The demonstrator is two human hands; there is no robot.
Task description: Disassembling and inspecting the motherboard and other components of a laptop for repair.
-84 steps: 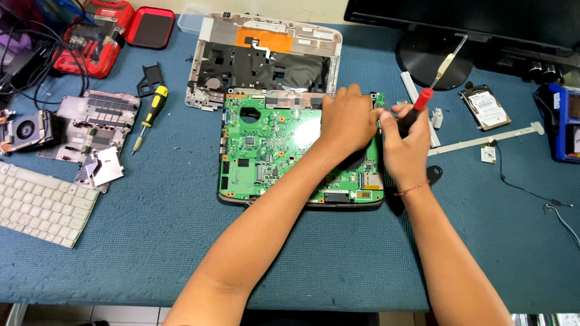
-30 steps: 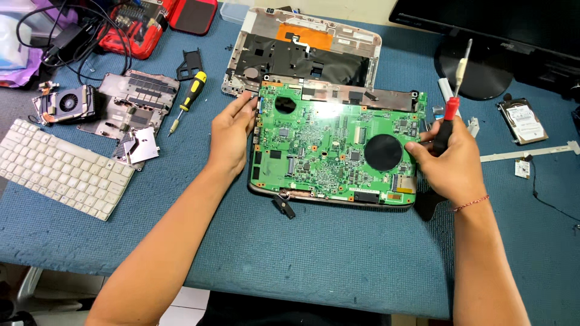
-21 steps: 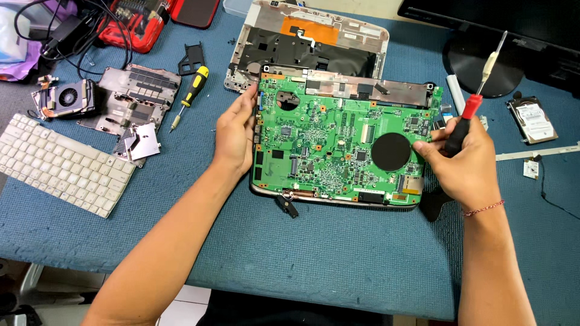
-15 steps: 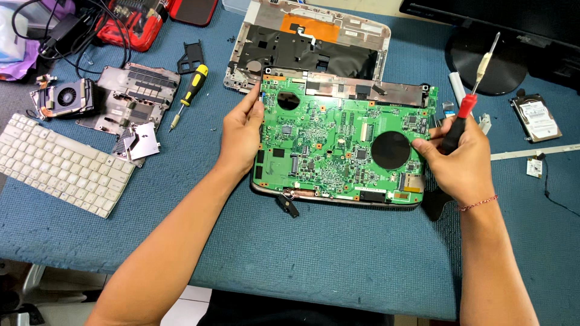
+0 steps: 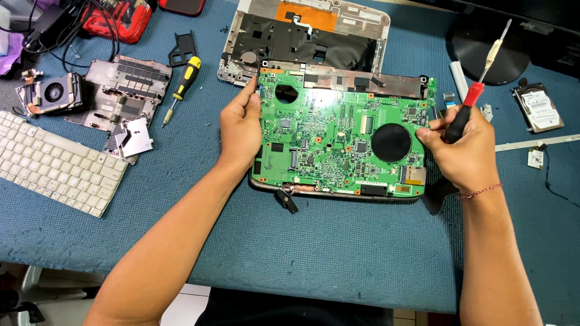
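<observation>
Green laptop motherboard (image 5: 341,142) front and centre on the blue work mat (image 5: 338,253), gripped at both side edges. Left hand (image 5: 240,130) clamped on its left edge, thumb on top, fingers curled underneath. Right hand (image 5: 465,151) pinching the right edge while also wrapped around a red-and-black screwdriver (image 5: 477,90), shaft pointing up and away. Just behind the motherboard, an opened laptop shell (image 5: 308,36). Left of it, a yellow-handled screwdriver (image 5: 181,84), then a metal heatsink plate (image 5: 124,96), a cooling fan (image 5: 54,93) and a white keyboard (image 5: 54,166). Off to the right, a hard drive (image 5: 539,108).
</observation>
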